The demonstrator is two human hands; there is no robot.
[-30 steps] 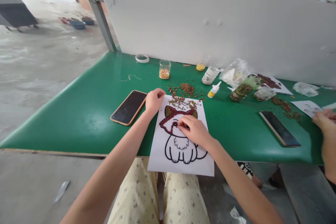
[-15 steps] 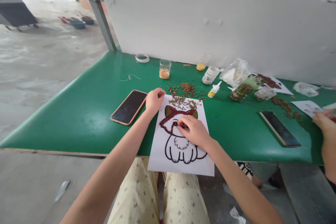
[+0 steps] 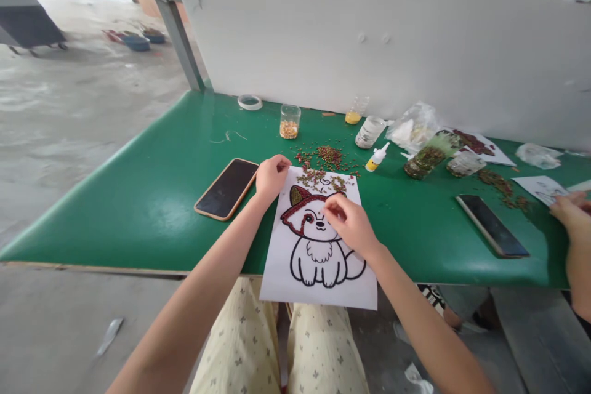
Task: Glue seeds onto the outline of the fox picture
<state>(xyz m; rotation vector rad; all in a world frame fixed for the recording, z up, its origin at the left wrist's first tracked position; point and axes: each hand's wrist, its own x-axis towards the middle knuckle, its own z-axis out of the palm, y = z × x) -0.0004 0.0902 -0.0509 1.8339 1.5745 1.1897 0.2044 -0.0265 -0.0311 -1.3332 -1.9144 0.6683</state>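
Note:
A white sheet of paper (image 3: 277,277) with an outlined fox-like animal (image 3: 318,258) lies before me, its near end past the table edge. Dark red and green seeds fill the ears and part of the face. At the sheet's upper left corner, my left hand (image 3: 272,176) is closed, its fingertips pinching that corner. My right hand (image 3: 349,221) hovers over the right side of the animal's face with thumb and forefinger together. Whatever sits between them is too small to make out. Loose green and red seeds (image 3: 329,155) are heaped at and beyond the top of the sheet.
A phone (image 3: 227,189) lies left of the sheet, another phone (image 3: 492,226) to the right. Behind stand a jar of yellow kernels (image 3: 289,123), a glue bottle (image 3: 377,158) and a tipped jar (image 3: 427,157). Another person's hand (image 3: 572,212) rests at far right.
My right hand has moved up and to the right, off the animal's eye and nose, which now show. My left hand and the paper have stayed in place.

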